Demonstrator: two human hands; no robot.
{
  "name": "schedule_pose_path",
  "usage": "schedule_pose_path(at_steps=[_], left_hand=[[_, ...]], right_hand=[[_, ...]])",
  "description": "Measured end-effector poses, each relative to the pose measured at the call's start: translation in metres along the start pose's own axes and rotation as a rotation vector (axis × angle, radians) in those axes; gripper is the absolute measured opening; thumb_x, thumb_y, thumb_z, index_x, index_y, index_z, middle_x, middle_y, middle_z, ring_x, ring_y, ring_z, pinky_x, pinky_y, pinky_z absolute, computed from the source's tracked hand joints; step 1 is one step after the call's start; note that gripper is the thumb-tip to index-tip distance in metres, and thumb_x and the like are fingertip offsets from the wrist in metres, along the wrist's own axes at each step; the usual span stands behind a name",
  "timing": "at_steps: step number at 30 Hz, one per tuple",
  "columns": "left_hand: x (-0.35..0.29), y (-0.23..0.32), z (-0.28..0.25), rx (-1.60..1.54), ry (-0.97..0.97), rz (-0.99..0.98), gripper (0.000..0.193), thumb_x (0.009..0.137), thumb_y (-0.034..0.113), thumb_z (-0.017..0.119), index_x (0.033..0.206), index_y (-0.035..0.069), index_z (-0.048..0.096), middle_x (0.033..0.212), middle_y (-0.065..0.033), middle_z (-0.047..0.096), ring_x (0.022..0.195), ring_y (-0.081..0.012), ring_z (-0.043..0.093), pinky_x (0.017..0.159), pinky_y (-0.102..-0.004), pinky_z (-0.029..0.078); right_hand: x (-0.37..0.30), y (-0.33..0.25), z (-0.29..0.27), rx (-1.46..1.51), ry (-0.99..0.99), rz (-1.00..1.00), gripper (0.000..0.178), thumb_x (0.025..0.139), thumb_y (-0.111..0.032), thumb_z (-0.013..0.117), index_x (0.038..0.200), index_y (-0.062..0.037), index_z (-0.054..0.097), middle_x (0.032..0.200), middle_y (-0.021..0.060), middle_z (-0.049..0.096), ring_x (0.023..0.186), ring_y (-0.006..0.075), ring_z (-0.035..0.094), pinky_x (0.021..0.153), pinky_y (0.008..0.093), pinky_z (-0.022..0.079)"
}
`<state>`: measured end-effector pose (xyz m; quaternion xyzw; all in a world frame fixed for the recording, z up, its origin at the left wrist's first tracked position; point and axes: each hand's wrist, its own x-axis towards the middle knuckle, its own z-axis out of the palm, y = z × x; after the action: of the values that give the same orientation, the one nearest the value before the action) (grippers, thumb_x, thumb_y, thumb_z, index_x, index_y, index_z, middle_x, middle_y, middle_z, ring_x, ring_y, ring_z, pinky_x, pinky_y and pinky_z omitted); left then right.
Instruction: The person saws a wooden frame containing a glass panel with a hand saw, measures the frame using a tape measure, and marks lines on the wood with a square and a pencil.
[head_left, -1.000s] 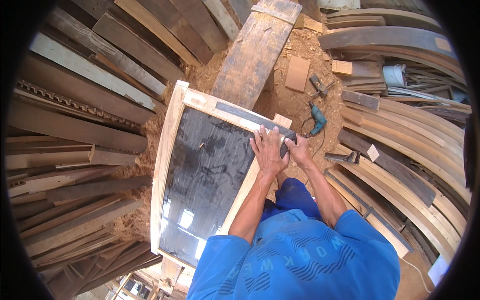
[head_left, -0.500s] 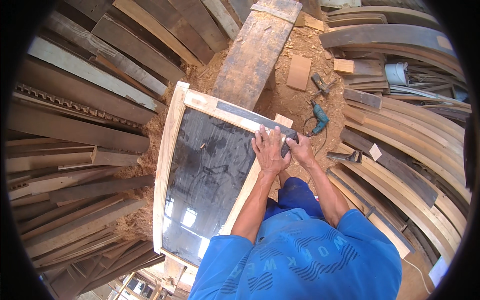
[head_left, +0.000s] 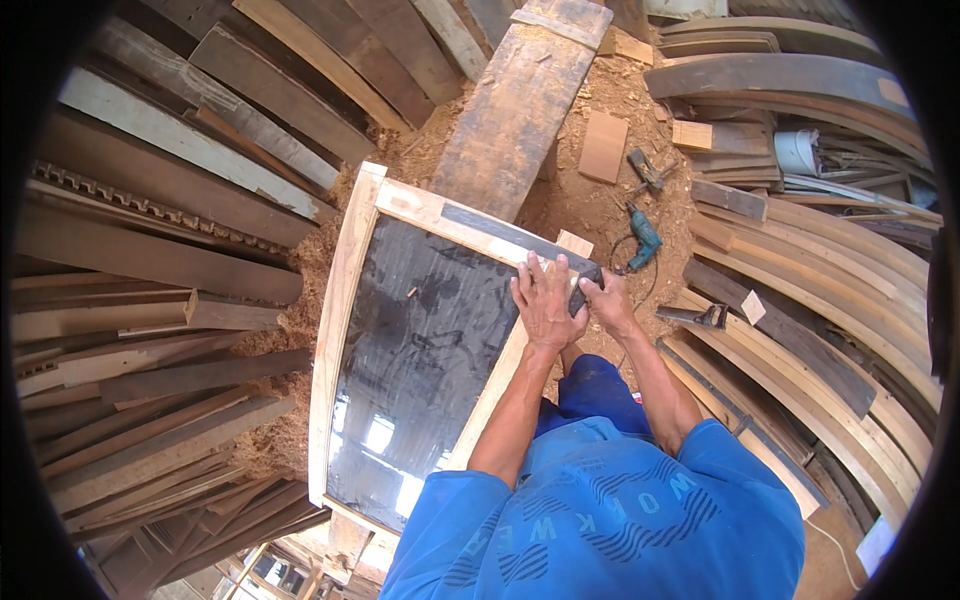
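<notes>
A pale wooden frame (head_left: 345, 290) surrounds a dark, glossy panel (head_left: 425, 330) in front of me. A dark grey strip (head_left: 490, 222) runs along its far rail toward the right corner. At that corner sits a small dark block (head_left: 577, 298); its exact kind is unclear. My left hand (head_left: 548, 312) lies over the rail with fingers stretched out, its thumb beside the block. Closed at the block's right side, my right hand (head_left: 610, 305) grips it, with some fingers hidden. A small wood chip (head_left: 412, 292) rests on the panel.
Beyond the frame stretches a worn plank bench (head_left: 520, 100). A green power drill (head_left: 643, 240) with its cord lies on the shavings, near a flat wooden piece (head_left: 604, 146). Stacked boards (head_left: 200, 250) line the left; curved timbers (head_left: 800, 300) fill the right. A handsaw-like tool (head_left: 700, 316) rests there.
The whole view has shifted slightly to the right. Both hands keep nearly the same hold at the frame's corner.
</notes>
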<state>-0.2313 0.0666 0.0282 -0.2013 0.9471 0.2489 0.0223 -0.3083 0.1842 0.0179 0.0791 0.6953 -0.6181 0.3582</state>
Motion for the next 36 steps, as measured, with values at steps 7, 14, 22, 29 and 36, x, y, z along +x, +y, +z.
schedule_pose_path(at_steps=[7,14,22,29,36], left_hand=[[0.0,-0.001,0.002,-0.016,0.045,0.011,0.098,0.069,0.043,0.074,0.157,0.017,0.04,0.161,-0.0353,0.02,0.144,-0.0547,0.023,0.117,-0.0661,0.015],[0.0,-0.001,-0.002,-0.014,0.032,0.012,0.1,0.068,0.041,0.076,0.158,0.016,0.038,0.161,-0.0354,0.02,0.144,-0.0548,0.023,0.117,-0.0664,0.015],[0.001,0.005,-0.006,-0.005,-0.008,-0.003,0.101,0.068,0.04,0.076,0.158,0.015,0.037,0.161,-0.0341,0.022,0.146,-0.0533,0.022,0.118,-0.0657,0.017],[-0.002,0.002,-0.014,-0.024,0.034,0.0,0.097,0.071,0.042,0.077,0.156,0.011,0.04,0.16,-0.0366,0.02,0.145,-0.0562,0.022,0.118,-0.0662,0.015],[-0.106,-0.064,-0.047,-0.205,0.071,-0.383,0.067,0.08,0.041,0.079,0.134,0.007,0.058,0.161,-0.0309,0.026,0.149,-0.0473,0.023,0.121,-0.0576,0.018]], right_hand=[[0.002,0.004,-0.001,-0.006,-0.01,0.014,0.02,0.095,-0.007,0.062,0.109,0.0048,0.07,0.09,0.0021,0.069,0.077,0.0091,0.059,0.07,0.0276,0.05],[0.001,0.0,0.0,-0.01,-0.013,-0.017,0.023,0.095,-0.007,0.062,0.112,0.006,0.069,0.094,0.0037,0.071,0.08,0.0105,0.062,0.074,0.029,0.052],[-0.001,-0.001,-0.003,-0.07,-0.002,-0.022,0.013,0.097,-0.008,0.062,0.101,0.0015,0.07,0.085,-0.0035,0.063,0.074,0.006,0.054,0.066,0.0254,0.045],[0.0,-0.005,-0.007,-0.099,-0.008,-0.008,0.017,0.095,-0.01,0.062,0.103,0.003,0.07,0.085,0.0,0.067,0.075,0.0088,0.057,0.067,0.0291,0.048],[0.018,-0.064,0.006,-0.073,0.081,-0.275,0.017,0.098,-0.01,0.06,0.11,-0.001,0.068,0.084,-0.0037,0.062,0.073,0.0043,0.052,0.063,0.0231,0.044]])
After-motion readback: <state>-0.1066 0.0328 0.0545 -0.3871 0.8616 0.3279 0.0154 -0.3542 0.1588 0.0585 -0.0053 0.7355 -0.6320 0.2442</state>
